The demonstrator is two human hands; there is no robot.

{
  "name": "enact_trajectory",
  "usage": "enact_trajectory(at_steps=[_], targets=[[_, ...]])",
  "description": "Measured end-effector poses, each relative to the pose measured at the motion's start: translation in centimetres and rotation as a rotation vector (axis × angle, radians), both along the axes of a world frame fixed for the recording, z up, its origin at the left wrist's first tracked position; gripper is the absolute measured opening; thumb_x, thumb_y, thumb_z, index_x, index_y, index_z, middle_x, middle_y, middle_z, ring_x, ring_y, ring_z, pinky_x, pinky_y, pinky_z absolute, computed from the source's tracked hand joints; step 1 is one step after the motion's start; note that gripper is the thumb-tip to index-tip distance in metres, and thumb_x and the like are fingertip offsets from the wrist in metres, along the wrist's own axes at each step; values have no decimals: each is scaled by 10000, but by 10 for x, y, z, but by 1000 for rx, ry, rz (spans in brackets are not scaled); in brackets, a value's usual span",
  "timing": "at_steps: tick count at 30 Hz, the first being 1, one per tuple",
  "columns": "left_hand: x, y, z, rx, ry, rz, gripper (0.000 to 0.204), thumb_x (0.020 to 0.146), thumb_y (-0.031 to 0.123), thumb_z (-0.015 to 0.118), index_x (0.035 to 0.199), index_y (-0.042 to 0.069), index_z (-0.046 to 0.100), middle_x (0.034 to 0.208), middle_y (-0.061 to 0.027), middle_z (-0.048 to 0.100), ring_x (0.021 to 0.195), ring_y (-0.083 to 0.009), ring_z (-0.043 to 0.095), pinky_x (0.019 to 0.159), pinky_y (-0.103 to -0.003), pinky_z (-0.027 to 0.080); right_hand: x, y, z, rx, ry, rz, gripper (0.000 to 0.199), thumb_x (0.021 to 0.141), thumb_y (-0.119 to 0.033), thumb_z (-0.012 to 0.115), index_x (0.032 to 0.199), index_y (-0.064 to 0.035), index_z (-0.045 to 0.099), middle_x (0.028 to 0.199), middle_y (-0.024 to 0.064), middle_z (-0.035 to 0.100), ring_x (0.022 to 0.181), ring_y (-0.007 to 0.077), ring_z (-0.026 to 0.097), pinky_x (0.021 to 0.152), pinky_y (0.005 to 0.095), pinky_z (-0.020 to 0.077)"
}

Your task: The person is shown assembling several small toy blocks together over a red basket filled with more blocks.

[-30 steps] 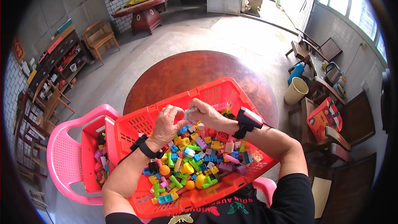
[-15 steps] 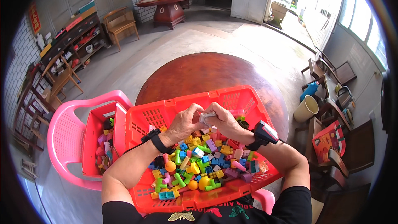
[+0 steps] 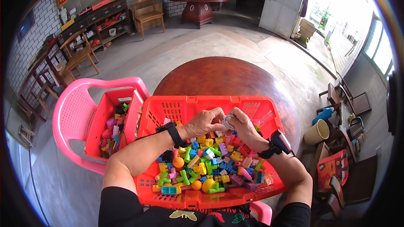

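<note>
Both hands meet above the far side of a red plastic basket (image 3: 206, 205) heaped with toy building blocks (image 3: 206, 164). My right hand (image 3: 245, 127) is closed on a crumpled whitish cloth (image 3: 228, 122), pinched between thumb and fingers. Close against it, my left hand (image 3: 205, 122) has its fingers curled and its thumb pressed in; whatever they grip is hidden. Below the hands lie blocks in yellow, green, blue, pink and purple, with green tube pieces (image 3: 183, 178) and an orange ball (image 3: 178, 162) among them.
A red box (image 3: 94, 142) of mixed toys sits on a pink plastic chair (image 3: 75, 109) at the left. A round wooden table (image 3: 210, 73) stands beyond the basket. Wooden chairs, a cream bin (image 3: 316, 133) and a red bag (image 3: 332, 170) are along the right.
My view has swung, so the room sits farther right in the picture and the basket looks straighter. The hands stay together; the cloth now shows mainly at my right fingers.
</note>
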State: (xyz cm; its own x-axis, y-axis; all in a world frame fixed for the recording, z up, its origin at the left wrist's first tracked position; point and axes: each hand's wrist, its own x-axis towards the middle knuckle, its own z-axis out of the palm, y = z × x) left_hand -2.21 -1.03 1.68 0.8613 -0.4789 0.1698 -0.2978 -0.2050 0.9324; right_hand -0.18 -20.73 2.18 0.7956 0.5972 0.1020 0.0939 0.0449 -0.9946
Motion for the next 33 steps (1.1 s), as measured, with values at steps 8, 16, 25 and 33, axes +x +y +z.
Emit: enact_trajectory(at_steps=[8,16,25,33], targets=[[-3,-5,4,57,-167,57,359,867,353,631,928,34,478,729,-70,594,652,-151,627,575,-285,490,5,-4,-1,-56,91,-103,155,973,-193,419,947,-47,464,776,88,587,572,163,614,469,252,481],[-6,-7,4,214,-359,161,301,777,202,703,910,41,486,768,-81,552,726,-212,586,660,-337,467,7,-2,-11,-94,80,-116,193,970,-241,445,964,-47,451,821,71,570,691,151,613,530,257,484],[-1,-4,0,-29,-109,173,345,699,-3,698,963,65,487,841,-32,579,791,-132,590,723,-283,492,-10,6,-12,-57,-23,-12,134,970,-176,445,985,-43,446,884,65,572,673,141,608,592,239,492],[-12,-13,3,82,-353,137,394,706,-13,680,1037,68,481,936,-70,571,848,-196,597,755,-327,493,-11,2,0,14,246,-56,144,960,-172,453,1017,-42,479,884,55,565,668,151,597,627,275,504]])
